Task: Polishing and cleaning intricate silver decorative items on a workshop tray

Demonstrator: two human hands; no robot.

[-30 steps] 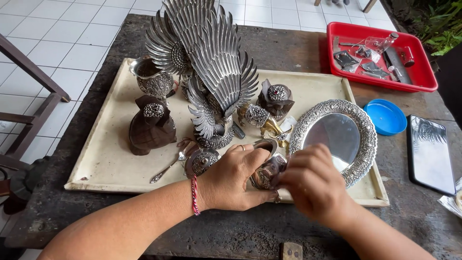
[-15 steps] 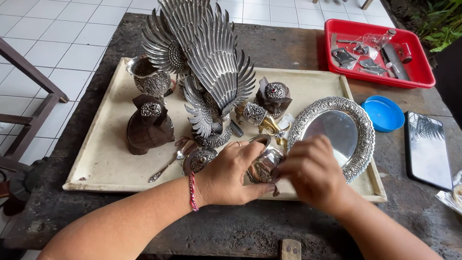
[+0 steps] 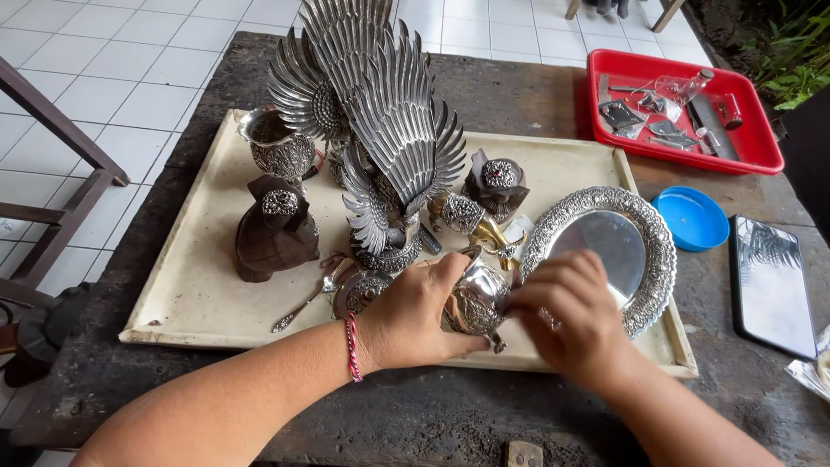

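Observation:
My left hand (image 3: 413, 316) grips a small ornate silver vessel (image 3: 478, 300) above the front edge of a cream tray (image 3: 190, 294). A pink cord bracelet circles that wrist. My right hand (image 3: 571, 316) touches the vessel's right side with its fingertips, fingers curled over it. Just right of my hands leans an embossed oval silver plate (image 3: 609, 246). Behind my hands stands a tall silver winged bird figure (image 3: 380, 130). A silver spoon (image 3: 307, 298) lies left of my left hand.
On the tray also stand a dark wooden figure (image 3: 272, 233), a silver cup (image 3: 277, 149) and a small dark lidded box (image 3: 497, 183). A red tray of tools (image 3: 683, 108), a blue lid (image 3: 690, 218) and a black phone (image 3: 769, 285) lie on the dark table.
Both hands have stayed on the silver vessel, turning it slightly. My right hand's fingers have shifted over its right side.

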